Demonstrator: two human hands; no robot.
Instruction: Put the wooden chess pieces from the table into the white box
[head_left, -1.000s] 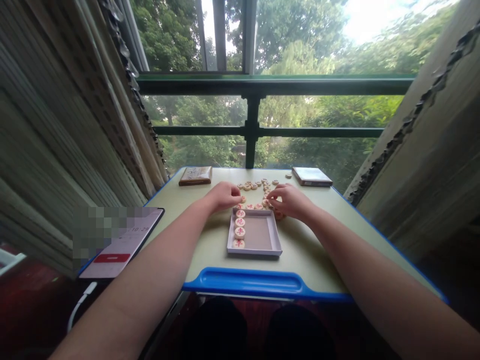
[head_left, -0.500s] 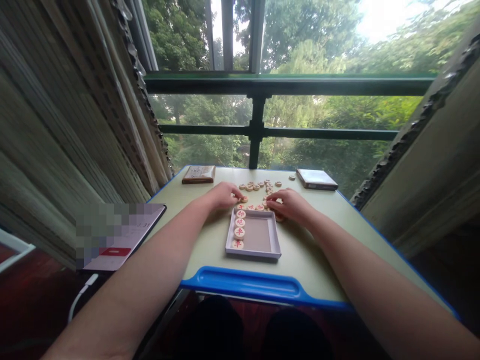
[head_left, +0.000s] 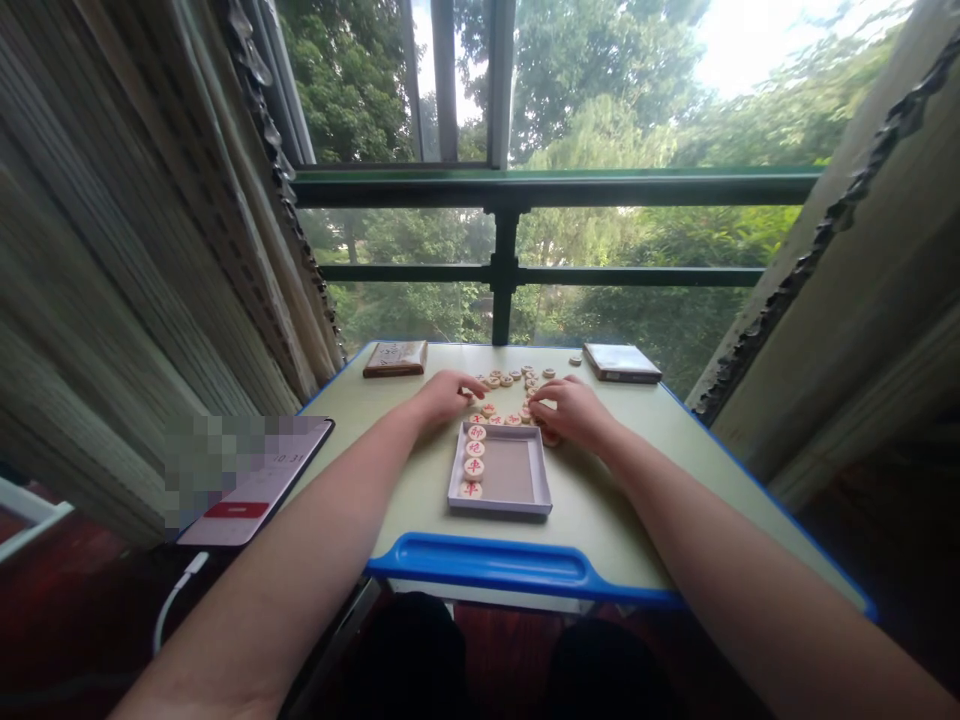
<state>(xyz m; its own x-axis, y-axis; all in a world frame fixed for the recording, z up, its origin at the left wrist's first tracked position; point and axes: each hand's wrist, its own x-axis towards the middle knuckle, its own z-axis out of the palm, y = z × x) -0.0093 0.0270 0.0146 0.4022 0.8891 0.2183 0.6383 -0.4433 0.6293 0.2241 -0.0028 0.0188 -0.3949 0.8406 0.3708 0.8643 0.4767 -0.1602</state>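
Note:
My left hand (head_left: 451, 395) hovers left of a cluster of xiangqi pieces (head_left: 506, 381), fingers stretched out and holding nothing. Just below its fingertips lies a loose piece (head_left: 488, 410). On the right, my right hand (head_left: 568, 408) has thumb and fingertips closed around a piece at the cluster's near right side, mostly covered by the fingers. A shallow open box (head_left: 546, 470) stands nearer to me. Along its left wall runs a column of red-marked pieces (head_left: 473, 469). More red-marked pieces (head_left: 513, 420) form a row just beyond its far edge.
A brown flat box (head_left: 395, 358) lies at the table's far left, and a pale flat box (head_left: 622, 362) at the far right. One piece (head_left: 575, 360) sits by the pale box. A phone or tablet (head_left: 255, 485) with a white cable (head_left: 180, 590) is at the left.
My left fingers have come off the loose piece and lifted slightly away from it. My right hand stays at the pieces. The whole view has shifted a little.

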